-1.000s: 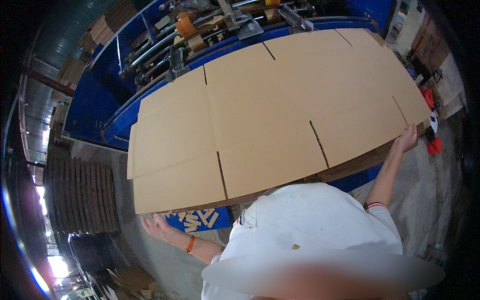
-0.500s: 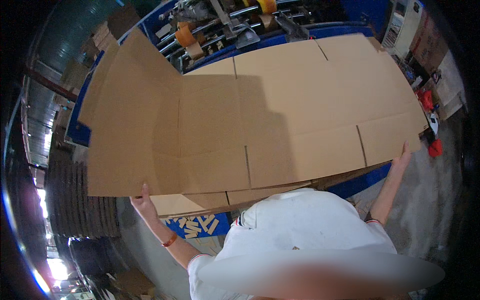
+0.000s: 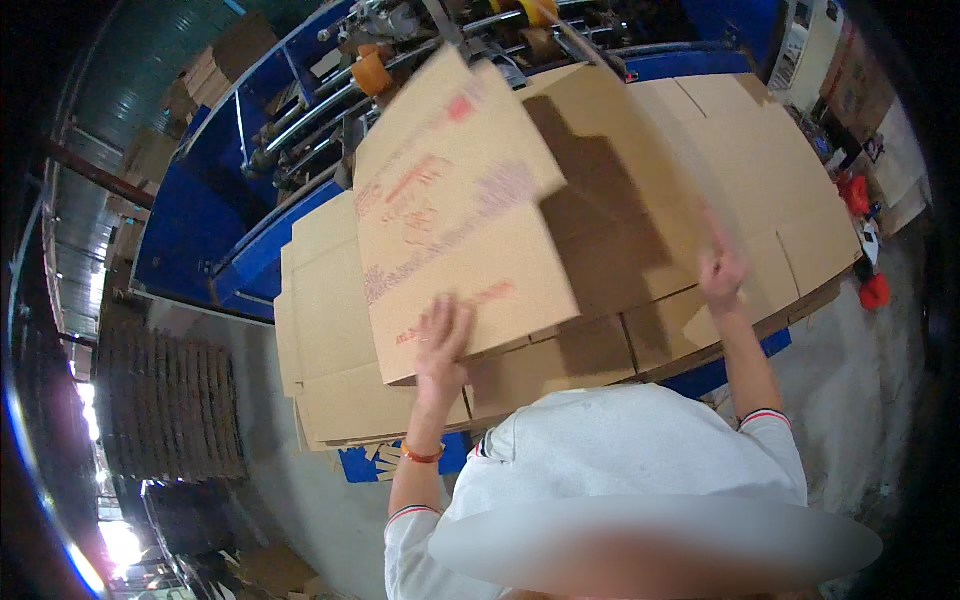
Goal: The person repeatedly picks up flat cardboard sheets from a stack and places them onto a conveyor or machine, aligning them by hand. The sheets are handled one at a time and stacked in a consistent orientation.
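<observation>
1. Cardboard folding is the step in hand: a printed flap [image 3: 450, 215] of the top sheet [image 3: 640, 200] is swung over on the stack [image 3: 340, 400].
2. Left hand [image 3: 443, 340] lies flat and spread on the flap; right hand [image 3: 722, 268], fingers loose, touches the sheet, gripping nothing.
3. Next move likely calls for pressing the crease flat.
4. Blue machine [image 3: 190, 230] stands just behind; wooden pallets [image 3: 165, 400] lie left.

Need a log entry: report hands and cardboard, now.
Left hand flat on the printed flap of the top cardboard sheet. Right hand open on its plain side. Sheet half folded over the stack. Nothing in the way.
</observation>
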